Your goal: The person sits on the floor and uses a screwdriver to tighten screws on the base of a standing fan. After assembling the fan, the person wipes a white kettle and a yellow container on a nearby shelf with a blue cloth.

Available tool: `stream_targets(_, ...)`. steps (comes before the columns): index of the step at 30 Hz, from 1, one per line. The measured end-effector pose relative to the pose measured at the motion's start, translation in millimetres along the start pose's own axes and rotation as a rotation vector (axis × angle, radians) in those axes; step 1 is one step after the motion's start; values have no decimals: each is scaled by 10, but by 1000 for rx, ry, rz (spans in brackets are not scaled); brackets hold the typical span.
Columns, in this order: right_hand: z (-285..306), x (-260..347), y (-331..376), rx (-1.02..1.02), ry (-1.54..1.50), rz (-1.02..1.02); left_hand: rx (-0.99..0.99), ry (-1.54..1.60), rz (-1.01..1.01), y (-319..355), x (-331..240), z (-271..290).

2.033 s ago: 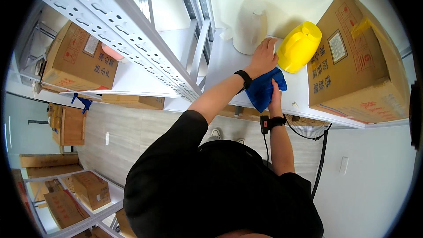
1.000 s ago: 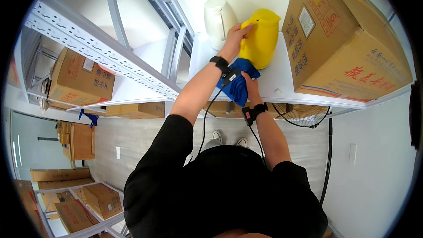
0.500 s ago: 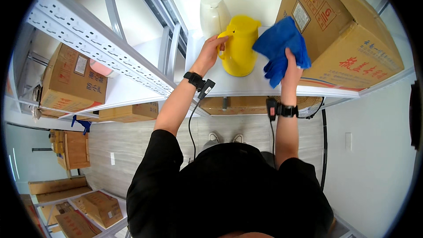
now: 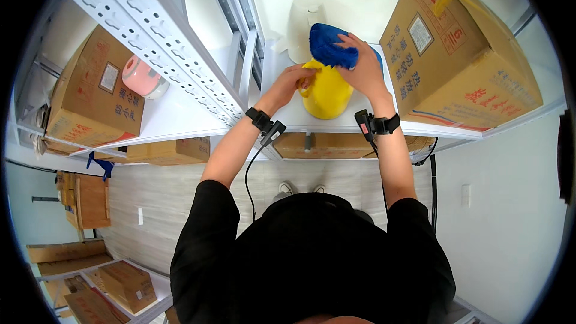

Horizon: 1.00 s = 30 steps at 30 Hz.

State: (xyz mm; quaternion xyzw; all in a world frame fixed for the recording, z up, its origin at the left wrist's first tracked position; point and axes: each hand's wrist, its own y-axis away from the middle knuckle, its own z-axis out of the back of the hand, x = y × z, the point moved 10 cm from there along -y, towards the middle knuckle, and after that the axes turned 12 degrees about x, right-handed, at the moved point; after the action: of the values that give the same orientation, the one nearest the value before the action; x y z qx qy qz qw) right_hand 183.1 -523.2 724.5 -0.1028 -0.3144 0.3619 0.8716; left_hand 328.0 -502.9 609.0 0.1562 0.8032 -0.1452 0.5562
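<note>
On the white shelf [image 4: 271, 60] stands a yellow jug [image 4: 327, 97], upright. My left hand [image 4: 292, 86] is closed around the jug's handle on its left side. A blue cloth [image 4: 332, 48] is bunched in my right hand [image 4: 363, 67], pressed against the top of the jug. The cloth and fingers hide most of the jug's lid. Just behind it is a pale cream jug [image 4: 303, 18], partly covered by the cloth.
A large cardboard box [image 4: 462, 60] fills the shelf's right end. A perforated metal upright [image 4: 162, 30] rises at the left. Beyond it are a pink-and-white kettle [image 4: 141, 78] and another cardboard box [image 4: 99, 93]. More boxes sit below the shelf.
My right hand has brought the blue cloth leftward from beside the jug onto its top. My left hand stays at the handle. The view has shifted slightly.
</note>
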Motion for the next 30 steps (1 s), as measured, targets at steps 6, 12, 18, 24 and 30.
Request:
stream_targets(6, -162, -594, -183, 175, -405, -300, 2, -72, 18, -20, 18, 68)
stream_targets(12, -66, 122, 134, -154, -35, 65, 8, -109, -68, -47, -70, 54)
stream_targets(18, -328, 188, 695, -447, -18, 126, -42, -172, -46, -48, -32, 71)
stream_targets(24, -821, -106, 1145, -421, 24, 74, -135, -239, -26, -66, -13, 104)
stream_targets(30, -1218, -288, 1493, -273, -36, -30, -151, -291, -24, -73, -9, 105)
